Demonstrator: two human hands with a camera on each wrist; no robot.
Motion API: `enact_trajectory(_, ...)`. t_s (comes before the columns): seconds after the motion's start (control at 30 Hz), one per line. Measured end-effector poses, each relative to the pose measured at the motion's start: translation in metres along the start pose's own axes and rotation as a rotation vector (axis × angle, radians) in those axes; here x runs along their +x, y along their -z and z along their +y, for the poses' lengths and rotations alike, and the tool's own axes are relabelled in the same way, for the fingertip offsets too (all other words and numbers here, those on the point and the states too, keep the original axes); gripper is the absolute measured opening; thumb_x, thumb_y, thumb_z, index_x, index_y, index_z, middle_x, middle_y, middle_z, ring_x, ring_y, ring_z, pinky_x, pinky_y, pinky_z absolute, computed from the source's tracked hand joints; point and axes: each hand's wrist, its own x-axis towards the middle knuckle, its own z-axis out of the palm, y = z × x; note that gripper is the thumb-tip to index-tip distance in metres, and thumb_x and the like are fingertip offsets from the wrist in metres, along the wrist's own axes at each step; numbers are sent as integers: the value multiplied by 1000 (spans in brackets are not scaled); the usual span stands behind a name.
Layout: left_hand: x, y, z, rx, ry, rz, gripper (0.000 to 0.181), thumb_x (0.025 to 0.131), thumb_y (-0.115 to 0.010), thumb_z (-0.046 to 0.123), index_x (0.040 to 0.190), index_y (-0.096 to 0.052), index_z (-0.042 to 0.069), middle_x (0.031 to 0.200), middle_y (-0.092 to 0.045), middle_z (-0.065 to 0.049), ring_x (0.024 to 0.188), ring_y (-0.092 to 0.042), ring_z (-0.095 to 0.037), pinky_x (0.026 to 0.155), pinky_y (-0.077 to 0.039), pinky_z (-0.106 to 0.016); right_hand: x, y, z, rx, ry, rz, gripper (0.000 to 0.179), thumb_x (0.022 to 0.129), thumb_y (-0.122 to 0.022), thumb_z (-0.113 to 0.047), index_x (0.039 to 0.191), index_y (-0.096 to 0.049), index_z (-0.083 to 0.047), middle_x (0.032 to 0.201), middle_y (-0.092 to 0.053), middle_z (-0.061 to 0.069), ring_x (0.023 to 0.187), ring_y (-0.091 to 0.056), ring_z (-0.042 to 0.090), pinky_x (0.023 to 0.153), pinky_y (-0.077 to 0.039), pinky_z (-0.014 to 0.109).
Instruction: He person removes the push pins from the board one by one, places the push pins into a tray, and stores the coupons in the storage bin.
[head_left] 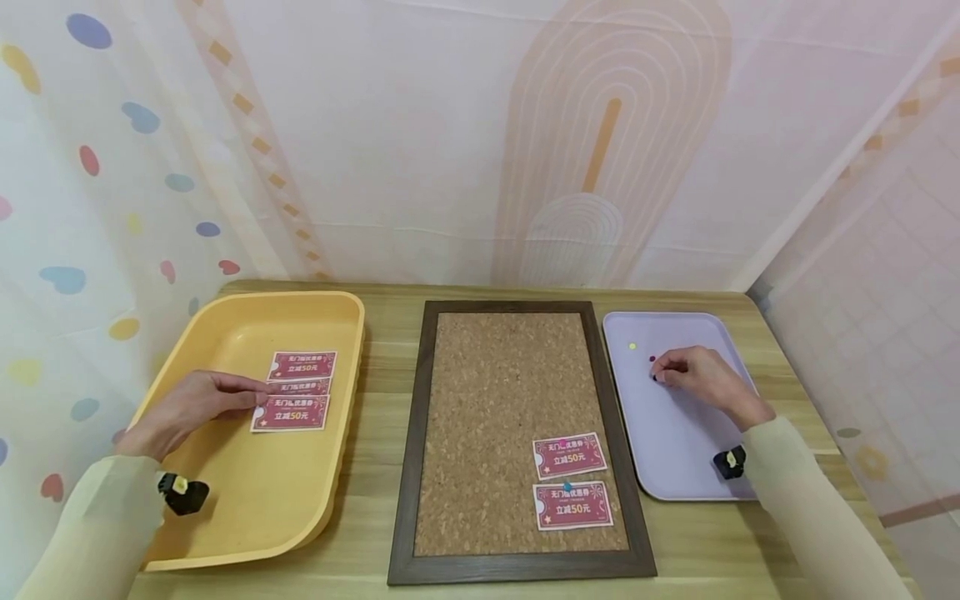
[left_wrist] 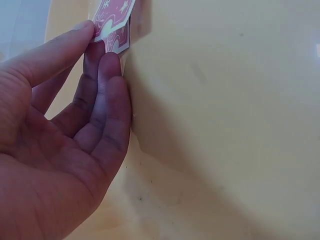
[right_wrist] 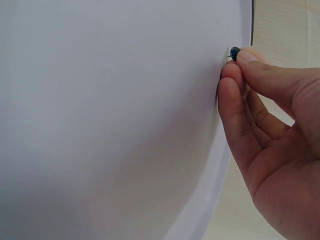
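Observation:
My left hand [head_left: 197,407] reaches into the yellow tray and pinches the left edge of the nearest red coupon [head_left: 294,414]. Its thumb lies over the card's corner, and in the left wrist view a second coupon [left_wrist: 119,42] shows just beneath. Two more coupons, a middle one [head_left: 318,387] and a far one [head_left: 303,365], overlap in a column behind it. Over the lilac tray, my right hand [head_left: 701,379] pinches a dark thumbtack [right_wrist: 235,53] between thumb and fingertips, its pin sticking out. Near those fingers are a red thumbtack [head_left: 652,358] and a yellow thumbtack [head_left: 632,346].
Between the trays lies a cork board [head_left: 510,392] in a dark frame. Pinned at its lower right are two coupons, one [head_left: 572,457] with a pink tack, one [head_left: 574,508] with a blue tack. The yellow tray [head_left: 247,533] stands left, the lilac tray [head_left: 675,467] right.

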Motion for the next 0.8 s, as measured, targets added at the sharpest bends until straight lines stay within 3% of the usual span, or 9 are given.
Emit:
enact_trajectory(0.2,-2,2,1,61,5,21,34,100,-69,18,126,-71,-5,127,-70,-20,95,-57,3,80,-50,-16,-1,0,1,2,-15,-4,8,94,-71,2,98,-78,0,109,-74,21,89,-60,20,69,-47,21)
enact_trajectory(0.4,-8,6,10,113,-8,68,41,101,-70,28,127,-71,-3,126,-70,-17,94,-57,1,78,-50,-19,-4,3,-1,-35,24,20,10,93,-73,1,100,-79,-2,116,-74,21,101,-66,26,78,-50,23)
enact_trajectory(0.67,-17,0,42,55,-81,173,47,100,-70,34,132,-67,0,115,-71,13,96,-60,7,79,-48,-14,-11,6,-11,-27,48,62,11,95,-72,0,104,-77,-1,115,-74,19,103,-68,31,80,-52,24)
enact_trajectory(0.8,-23,-10,61,48,-144,239,44,101,-70,33,131,-67,3,116,-72,13,96,-62,11,79,-48,-10,-16,6,-18,-19,62,77,11,97,-70,-2,106,-76,0,111,-75,16,101,-68,30,80,-53,26)
